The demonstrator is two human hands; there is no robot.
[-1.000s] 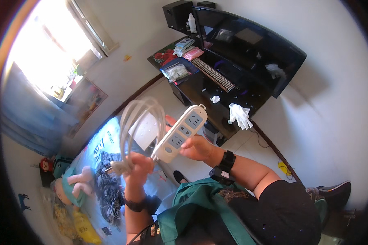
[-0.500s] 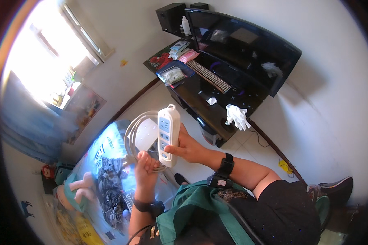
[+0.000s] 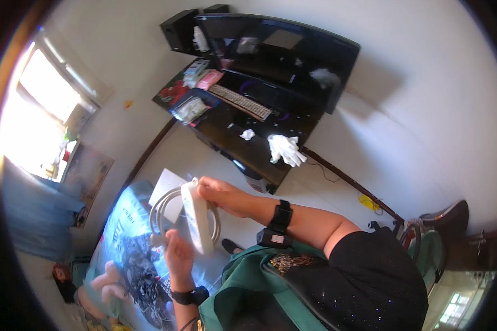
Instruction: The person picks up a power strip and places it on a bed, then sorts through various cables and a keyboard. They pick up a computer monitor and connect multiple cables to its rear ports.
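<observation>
A white power strip (image 3: 197, 223) hangs in front of me, turned mostly edge-on, so its sockets barely show. My right hand (image 3: 225, 197) grips its upper end, with the fingers closed round it. Its pale cord (image 3: 156, 214) is wound in loops that pass behind the strip and show on both sides. My left hand (image 3: 179, 255) is closed at the lower left of the loops, on the cord close to its plug (image 3: 158, 240); the exact grip is partly hidden by the fingers.
A black desk (image 3: 215, 129) ahead carries a monitor (image 3: 281, 58), a keyboard (image 3: 240, 102), white gloves (image 3: 285, 150) and packets. At the left, a bed with a blue cover (image 3: 128, 212) holds a heap of dark cables (image 3: 143, 276). A white box (image 3: 165, 187) stands behind the cord.
The power strip has turned from socket-face toward me to edge-on and shifted lower left. My right hand has moved from its side to its top end. The view has swung right.
</observation>
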